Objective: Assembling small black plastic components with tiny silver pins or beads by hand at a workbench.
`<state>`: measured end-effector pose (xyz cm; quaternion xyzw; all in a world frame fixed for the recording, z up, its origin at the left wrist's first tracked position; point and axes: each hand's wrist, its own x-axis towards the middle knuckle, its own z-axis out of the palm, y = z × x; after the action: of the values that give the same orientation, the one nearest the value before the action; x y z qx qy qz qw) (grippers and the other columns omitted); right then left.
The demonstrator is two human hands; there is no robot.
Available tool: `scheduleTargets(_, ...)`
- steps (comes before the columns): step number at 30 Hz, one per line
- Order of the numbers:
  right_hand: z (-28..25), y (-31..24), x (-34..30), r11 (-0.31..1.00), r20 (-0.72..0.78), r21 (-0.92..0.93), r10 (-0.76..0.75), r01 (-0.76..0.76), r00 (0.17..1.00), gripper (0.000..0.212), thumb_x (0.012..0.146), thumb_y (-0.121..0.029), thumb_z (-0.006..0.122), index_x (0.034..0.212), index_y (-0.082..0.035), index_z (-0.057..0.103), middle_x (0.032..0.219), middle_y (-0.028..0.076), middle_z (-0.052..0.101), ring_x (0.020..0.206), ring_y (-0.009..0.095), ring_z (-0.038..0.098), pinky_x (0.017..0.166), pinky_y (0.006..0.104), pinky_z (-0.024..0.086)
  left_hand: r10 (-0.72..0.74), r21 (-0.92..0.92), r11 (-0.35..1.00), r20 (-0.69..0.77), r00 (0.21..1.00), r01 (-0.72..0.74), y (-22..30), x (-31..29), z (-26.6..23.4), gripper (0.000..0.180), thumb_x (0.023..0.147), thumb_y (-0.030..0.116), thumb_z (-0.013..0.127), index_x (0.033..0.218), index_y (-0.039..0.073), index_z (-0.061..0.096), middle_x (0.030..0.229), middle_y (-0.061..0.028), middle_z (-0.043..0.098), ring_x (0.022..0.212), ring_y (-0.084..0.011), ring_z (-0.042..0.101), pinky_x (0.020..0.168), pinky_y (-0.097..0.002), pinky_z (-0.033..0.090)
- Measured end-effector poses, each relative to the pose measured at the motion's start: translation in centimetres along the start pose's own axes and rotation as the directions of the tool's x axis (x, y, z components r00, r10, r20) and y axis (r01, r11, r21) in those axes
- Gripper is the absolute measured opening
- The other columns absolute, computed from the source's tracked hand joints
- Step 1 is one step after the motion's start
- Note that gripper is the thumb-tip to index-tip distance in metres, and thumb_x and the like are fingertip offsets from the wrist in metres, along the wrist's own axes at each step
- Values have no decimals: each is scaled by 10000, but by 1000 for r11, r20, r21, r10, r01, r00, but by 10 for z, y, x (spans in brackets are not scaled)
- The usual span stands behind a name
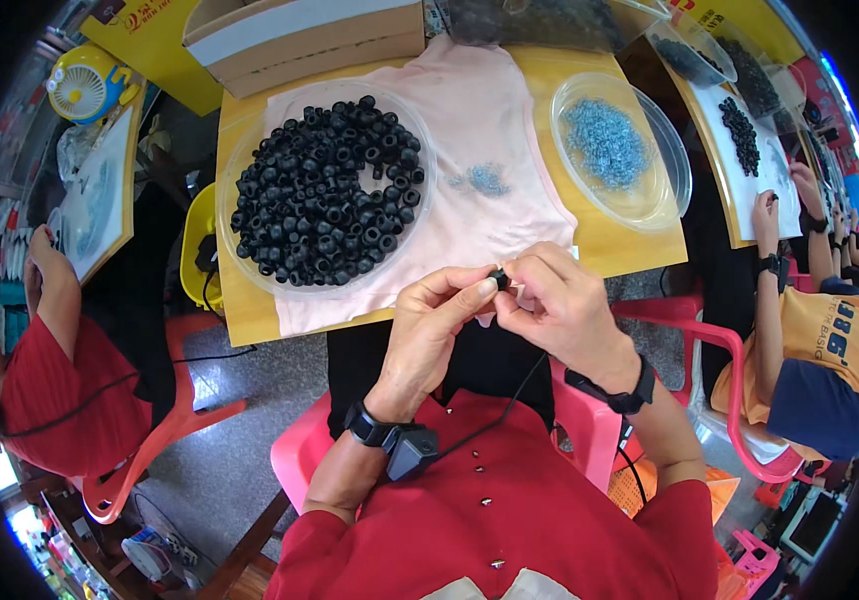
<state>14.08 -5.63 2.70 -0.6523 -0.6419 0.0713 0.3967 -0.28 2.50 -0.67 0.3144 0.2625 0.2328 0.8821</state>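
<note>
Above my lap, at the near edge of the table, my left hand (437, 318) pinches a small black cylindrical part (499, 279) between thumb and forefinger. My right hand (572, 315) is closed against its right side, fingertips pressed together; whatever they grip is hidden. Beyond my left hand, a round clear tray (229, 240) bears a heap of similar hollow black parts (320, 195). A small pile of tiny bluish clear pieces (490, 180) lies on a pale pink cloth (475, 105). More of these bluish pieces (607, 142) fill part of a round clear dish (642, 212) at the right.
A cardboard box (315, 55) stands at the table's back, beside a dark plastic bag (540, 22). Co-workers sit left, in a red top (95, 400), and right, in a yellow and navy top (820, 340). A thin cable (495, 420) runs between my wrists.
</note>
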Motion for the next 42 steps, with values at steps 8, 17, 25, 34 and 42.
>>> scheduleTargets(8,-17,-17,13,943,46,-280,-175,181,984,330,661,-42,725,965,-12,598,858,88,584,788,227,612,626,314,513,154,116,981,4,988,-154,9,3,11,128,865,81,658,968,11,632,856,-47,670,704,-69,602,589,-183,441)
scheduleTargets(17,-14,-23,28,929,179,-327,-116,170,977,507,639,-146,752,1091,-6,569,991,98,581,847,230,588,690,324,504,94,139,985,60,994,-101,18,0,7,113,861,60,643,951,-7,630,871,-65,657,791,-110,620,716,-236,500)
scheduleTargets(25,-20,-16,36,863,266,-426,-167,271,949,413,685,-133,689,1053,16,574,906,89,541,825,219,567,650,301,496,78,246,962,173,982,-120,16,-2,11,232,950,239,545,1004,18,586,885,-1,619,768,-47,559,653,-187,433)
scheduleTargets(34,11,-20,16,928,299,-336,-56,160,953,324,742,-64,637,1041,-2,527,876,137,513,844,308,544,666,391,471,144,150,976,107,984,-159,1,-13,-1,168,954,171,521,942,25,603,820,38,559,780,-35,502,724,-204,428)
scheduleTargets(42,2,-25,38,968,288,-247,21,53,957,288,810,-30,575,1094,8,544,946,179,542,869,363,551,733,414,461,283,30,955,206,937,-295,15,0,8,193,966,225,513,885,50,515,783,48,482,740,-30,470,645,-193,398)
